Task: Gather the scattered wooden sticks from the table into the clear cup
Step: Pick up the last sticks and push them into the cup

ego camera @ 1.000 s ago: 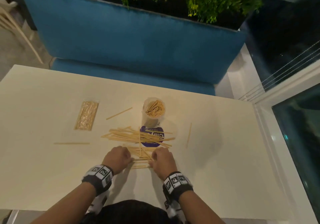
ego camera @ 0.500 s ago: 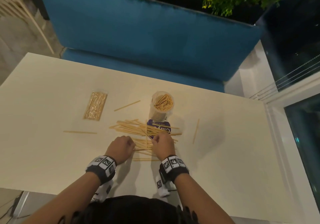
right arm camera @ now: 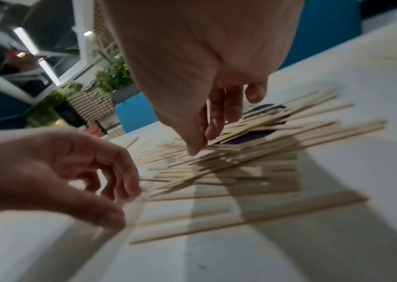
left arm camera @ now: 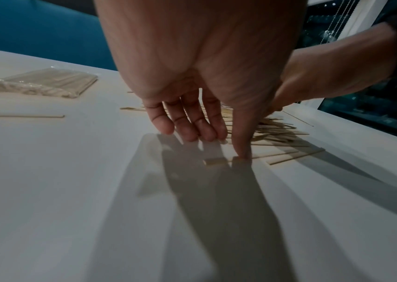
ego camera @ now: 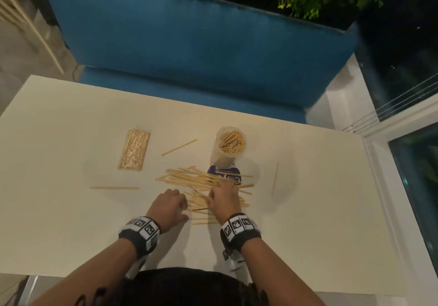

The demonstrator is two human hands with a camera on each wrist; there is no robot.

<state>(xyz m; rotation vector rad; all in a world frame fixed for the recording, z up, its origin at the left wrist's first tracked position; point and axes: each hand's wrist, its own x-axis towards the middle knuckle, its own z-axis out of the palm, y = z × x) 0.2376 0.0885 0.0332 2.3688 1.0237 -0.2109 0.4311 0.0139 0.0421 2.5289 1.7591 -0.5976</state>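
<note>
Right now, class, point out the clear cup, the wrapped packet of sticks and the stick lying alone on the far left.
clear cup (ego camera: 227, 150), head view, side wall.
wrapped packet (ego camera: 134, 149), head view, middle.
lone stick (ego camera: 115, 188), head view, mid-length.

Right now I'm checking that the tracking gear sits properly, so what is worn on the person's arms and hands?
Both forearms and hands are bare, with no sleeves or gloves. The left hand has a black wrist band carrying white panels printed with black square marker patterns. The right hand has a matching black band with the same markers. A white piece hangs below each band. No cables show.
</note>
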